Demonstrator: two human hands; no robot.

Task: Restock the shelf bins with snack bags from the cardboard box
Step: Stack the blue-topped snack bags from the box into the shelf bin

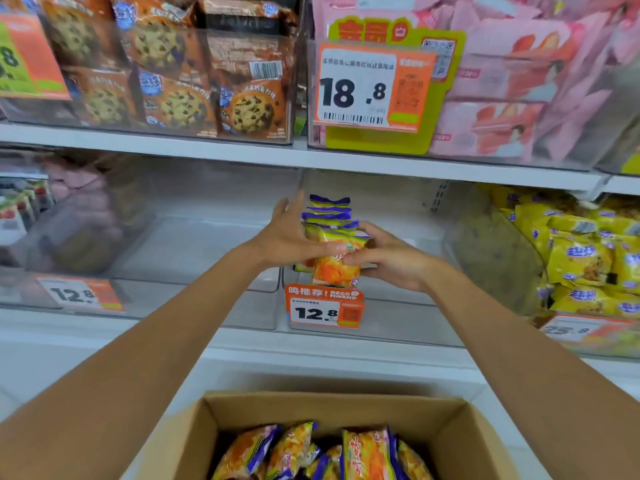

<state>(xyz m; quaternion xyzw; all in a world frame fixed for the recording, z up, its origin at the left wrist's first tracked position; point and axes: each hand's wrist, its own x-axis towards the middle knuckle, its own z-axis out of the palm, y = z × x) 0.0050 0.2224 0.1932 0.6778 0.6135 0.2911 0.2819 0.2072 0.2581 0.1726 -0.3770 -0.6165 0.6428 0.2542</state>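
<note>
**Fig. (head view): parts hidden, cropped or illegible.**
- Cardboard box [329, 408]: near wall & base are cut by the bottom edge. Snack bags [367, 452] inside show tops only.
- Bag stack [334, 268]: left side is hidden behind the left hand [294, 237], right side & base behind the right hand [391, 259]. No. of bags can't be counted.
- Both forearms run off-frame.
- Centre price tag [323, 308]: small print & code are too small to read.
- Left price tag [81, 293] & right price tag [581, 329]: blurred.
- Top-left tag [24, 57]: cut by the left edge.
- Left bin [86, 220]: contents are blurred and can't be identified.
</note>
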